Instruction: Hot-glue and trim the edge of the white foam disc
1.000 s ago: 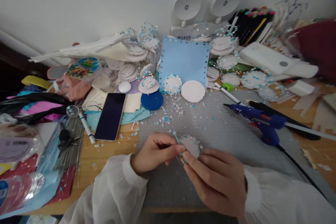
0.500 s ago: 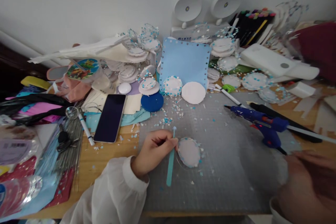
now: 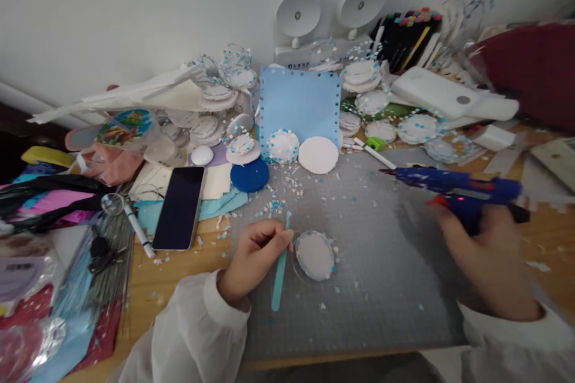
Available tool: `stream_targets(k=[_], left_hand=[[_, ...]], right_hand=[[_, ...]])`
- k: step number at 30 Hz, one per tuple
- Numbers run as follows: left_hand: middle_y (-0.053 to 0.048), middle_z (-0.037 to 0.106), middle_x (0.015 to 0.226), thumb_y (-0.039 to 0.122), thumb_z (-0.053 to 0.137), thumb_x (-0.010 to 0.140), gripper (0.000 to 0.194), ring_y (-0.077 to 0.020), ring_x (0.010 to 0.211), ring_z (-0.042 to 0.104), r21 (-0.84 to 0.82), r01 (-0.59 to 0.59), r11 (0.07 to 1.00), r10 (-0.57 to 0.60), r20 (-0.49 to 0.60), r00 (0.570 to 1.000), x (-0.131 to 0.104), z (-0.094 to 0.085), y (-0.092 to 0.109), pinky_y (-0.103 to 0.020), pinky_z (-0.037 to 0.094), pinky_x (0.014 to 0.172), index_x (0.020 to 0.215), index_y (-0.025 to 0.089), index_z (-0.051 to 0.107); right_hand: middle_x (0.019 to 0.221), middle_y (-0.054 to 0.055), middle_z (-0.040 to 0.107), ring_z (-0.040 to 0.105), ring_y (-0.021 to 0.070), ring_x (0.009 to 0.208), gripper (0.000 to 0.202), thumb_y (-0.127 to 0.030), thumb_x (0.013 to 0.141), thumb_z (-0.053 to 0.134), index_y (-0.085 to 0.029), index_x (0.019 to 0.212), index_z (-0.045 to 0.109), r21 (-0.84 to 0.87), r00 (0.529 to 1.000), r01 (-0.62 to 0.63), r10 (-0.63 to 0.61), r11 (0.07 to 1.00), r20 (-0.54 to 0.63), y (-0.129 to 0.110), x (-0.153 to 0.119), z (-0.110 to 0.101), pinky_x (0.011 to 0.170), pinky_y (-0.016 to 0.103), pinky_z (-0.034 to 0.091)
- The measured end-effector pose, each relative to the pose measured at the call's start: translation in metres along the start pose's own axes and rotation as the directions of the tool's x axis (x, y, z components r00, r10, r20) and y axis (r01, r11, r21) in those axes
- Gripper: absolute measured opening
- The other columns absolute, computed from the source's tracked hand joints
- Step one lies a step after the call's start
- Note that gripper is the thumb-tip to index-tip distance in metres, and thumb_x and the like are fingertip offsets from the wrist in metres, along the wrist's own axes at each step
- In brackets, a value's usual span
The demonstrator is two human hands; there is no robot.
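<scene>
My left hand pinches a teal stick between thumb and fingers near its top, over the grey cutting mat. Just right of it lies a white disc edged with blue and white bits, a thin clear ring showing around its left side. At the right, my right hand is wrapped around the handle of a blue glue gun, whose nozzle points left. The hand is slightly blurred.
Behind the mat, a blue card stands with a beaded disc and a plain white disc before it. A dark blue round pad and a phone lie left. A white pen lies near the mat's back.
My right hand has moved up and left and taken hold of the glue gun, which has turned more level. The view has shifted slightly; my left hand still holds the stick.
</scene>
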State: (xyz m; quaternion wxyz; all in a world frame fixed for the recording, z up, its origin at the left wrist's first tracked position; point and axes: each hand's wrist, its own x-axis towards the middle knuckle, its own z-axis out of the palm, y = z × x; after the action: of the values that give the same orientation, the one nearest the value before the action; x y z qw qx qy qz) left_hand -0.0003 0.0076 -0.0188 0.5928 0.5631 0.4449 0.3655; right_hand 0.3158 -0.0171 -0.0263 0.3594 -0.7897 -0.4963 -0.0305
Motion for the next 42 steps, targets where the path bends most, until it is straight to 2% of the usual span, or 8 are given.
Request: stream_targets(k=[3,5,9,13,17,24,31,42], left_hand=[[0.005,0.039,0.052,0.039,0.056,0.086,0.038,-0.0073,0.049,0.030,0.023,-0.005,1.000,0.005,0.018,1.000,0.000,-0.001,-0.002,-0.021,0.024,0.047,0.056,0.014,0.054],[0.004,0.040,0.053,0.038,0.055,0.086,0.038,-0.0074,0.050,0.032,0.030,-0.004,1.000,0.003,0.023,1.000,-0.001,-0.001,-0.002,-0.020,0.025,0.047,0.057,0.014,0.054],[0.004,0.041,0.053,0.038,0.056,0.085,0.038,-0.0072,0.050,0.032,0.043,-0.010,0.999,0.009,0.031,0.999,-0.001,-0.001,0.002,-0.020,0.025,0.047,0.056,0.014,0.053],[0.003,0.042,0.051,0.039,0.056,0.084,0.039,-0.0070,0.048,0.032,0.054,-0.001,0.999,-0.001,0.047,0.999,-0.001,0.000,0.008,-0.019,0.025,0.045,0.054,0.014,0.050],[0.003,0.039,0.049,0.038,0.055,0.085,0.041,-0.0073,0.048,0.032,0.086,0.019,0.996,-0.026,0.075,0.997,-0.003,0.001,0.009,-0.020,0.026,0.045,0.052,0.015,0.045],[0.002,0.040,0.049,0.032,0.054,0.085,0.038,-0.0081,0.049,0.034,0.088,0.001,0.996,-0.013,0.126,0.992,-0.006,0.001,0.006,-0.021,0.029,0.046,0.053,0.016,0.044],[0.003,0.040,0.049,0.027,0.055,0.084,0.036,-0.0078,0.048,0.034,0.095,0.005,0.995,-0.018,0.133,0.991,-0.005,0.001,0.007,-0.022,0.027,0.045,0.051,0.016,0.042],[0.002,0.042,0.048,0.029,0.055,0.084,0.038,-0.0085,0.048,0.036,0.088,0.001,0.996,-0.013,0.144,0.990,-0.005,0.001,0.008,-0.022,0.028,0.045,0.051,0.017,0.042]], right_hand=[[0.061,0.001,0.056,0.050,0.0184,0.050,0.039,-0.050,0.051,0.071,-0.023,0.075,0.055,0.104,0.981,-0.194,0.193,0.975,0.017,-0.013,0.015,-0.008,0.050,0.035,0.041],[0.062,0.000,0.056,0.049,0.0166,0.050,0.039,-0.047,0.049,0.074,-0.023,0.073,0.056,0.148,0.976,-0.218,0.219,0.965,0.011,-0.028,0.026,-0.011,0.050,0.034,0.041],[0.063,-0.002,0.057,0.049,0.0141,0.053,0.030,-0.038,0.051,0.073,-0.023,0.070,0.055,0.285,0.996,-0.087,0.081,0.955,0.031,-0.068,0.032,-0.001,0.050,0.030,0.042],[0.049,-0.006,0.053,0.047,0.0118,0.041,0.021,-0.036,0.056,0.067,-0.022,0.062,0.051,0.384,0.991,0.062,-0.101,0.921,0.082,-0.091,0.008,0.019,0.041,0.025,0.038],[0.039,-0.006,0.050,0.045,0.0109,0.033,0.021,-0.033,0.061,0.065,-0.021,0.054,0.049,0.313,0.922,0.324,-0.372,0.893,0.107,-0.085,-0.016,0.030,0.037,0.023,0.036],[0.036,-0.004,0.046,0.044,0.0125,0.028,0.026,-0.036,0.070,0.058,-0.021,0.052,0.046,0.166,0.863,0.478,-0.496,0.863,0.093,-0.078,-0.017,0.030,0.032,0.024,0.034],[0.037,-0.001,0.049,0.050,0.0162,0.030,0.028,-0.037,0.072,0.055,-0.022,0.051,0.047,0.118,0.841,0.503,-0.516,0.856,0.162,-0.076,-0.018,0.027,0.033,0.026,0.038],[0.035,-0.001,0.045,0.048,0.0170,0.028,0.031,-0.040,0.073,0.055,-0.023,0.051,0.043,0.068,0.830,0.543,-0.547,0.837,0.106,-0.073,-0.017,0.029,0.033,0.026,0.034]])
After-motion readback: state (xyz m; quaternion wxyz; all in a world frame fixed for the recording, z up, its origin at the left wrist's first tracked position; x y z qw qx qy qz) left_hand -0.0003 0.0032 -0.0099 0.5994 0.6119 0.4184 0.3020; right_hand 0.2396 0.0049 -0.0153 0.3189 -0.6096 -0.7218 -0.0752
